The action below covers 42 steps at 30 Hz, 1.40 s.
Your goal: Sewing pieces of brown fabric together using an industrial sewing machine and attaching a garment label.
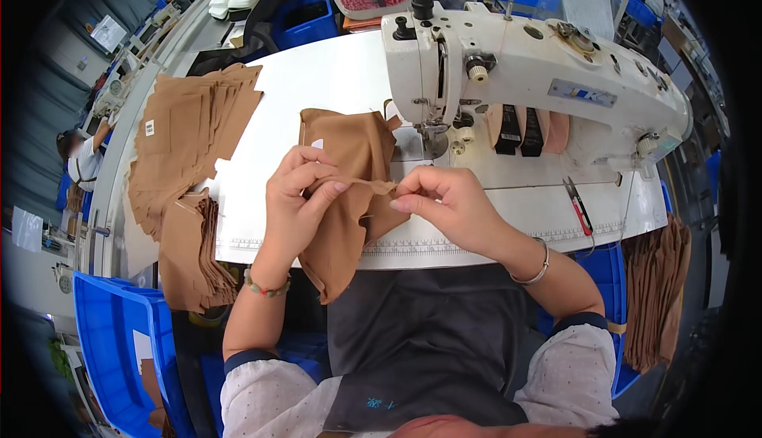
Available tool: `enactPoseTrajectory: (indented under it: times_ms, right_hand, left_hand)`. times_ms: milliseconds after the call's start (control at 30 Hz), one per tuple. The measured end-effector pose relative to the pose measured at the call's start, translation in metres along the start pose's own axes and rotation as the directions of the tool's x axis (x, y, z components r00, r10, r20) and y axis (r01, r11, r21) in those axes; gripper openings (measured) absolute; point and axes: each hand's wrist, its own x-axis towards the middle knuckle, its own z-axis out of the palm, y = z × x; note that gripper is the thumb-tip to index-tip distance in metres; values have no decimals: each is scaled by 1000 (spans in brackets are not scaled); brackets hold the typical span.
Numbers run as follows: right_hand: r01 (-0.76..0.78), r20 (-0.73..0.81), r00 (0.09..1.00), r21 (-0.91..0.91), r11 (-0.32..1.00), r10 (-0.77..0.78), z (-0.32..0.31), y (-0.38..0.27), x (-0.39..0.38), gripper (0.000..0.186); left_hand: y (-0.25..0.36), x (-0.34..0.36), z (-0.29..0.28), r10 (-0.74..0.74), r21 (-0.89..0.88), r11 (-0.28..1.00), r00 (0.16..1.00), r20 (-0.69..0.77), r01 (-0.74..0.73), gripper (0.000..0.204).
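A tan fabric piece (329, 259) lies on the white sewing table (286, 81) left of the machine's needle area, hanging over the front edge. My left hand (298, 200) pinches a narrow folded edge of it between thumb and fingers. Just to the right, my right hand (436, 200) pinches the same edge at a small puckered bit, fingertips curled. Both hands are in front of the white sewing machine (516, 61). Red-and-black thread snips (579, 208) rest farther right on the table.
Stacked tan pieces (182, 128) cover the table's left. Blue bins (111, 335) flank me, with more tan pieces (651, 287) hanging at right. Banded pale items (516, 128) lie behind the machine arm. A co-worker (83, 160) sits far left; more bins stand beyond the table.
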Motion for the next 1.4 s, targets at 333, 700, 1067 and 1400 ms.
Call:
enactPoseTrajectory:
  times_ms: [333,700,1067,1400]
  right_hand:
    - [107,-242,964,-18,994,-109,11,3,0,16]
    - [686,-108,701,-168,708,-705,94,-56,44,31]
    - [-159,-196,962,151,976,188,46,43,-3,20]
    - [621,430,656,-774,121,-621,-24,69,10,9]
  left_hand:
    - [7,-5,-5,-361,-263,894,931,58,363,13]
    - [115,5,-106,362,697,706,911,-199,-128,12]
    - [-24,98,24,-256,470,874,706,660,-122,14]
    - [-71,106,74,-247,293,954,718,651,62,20]
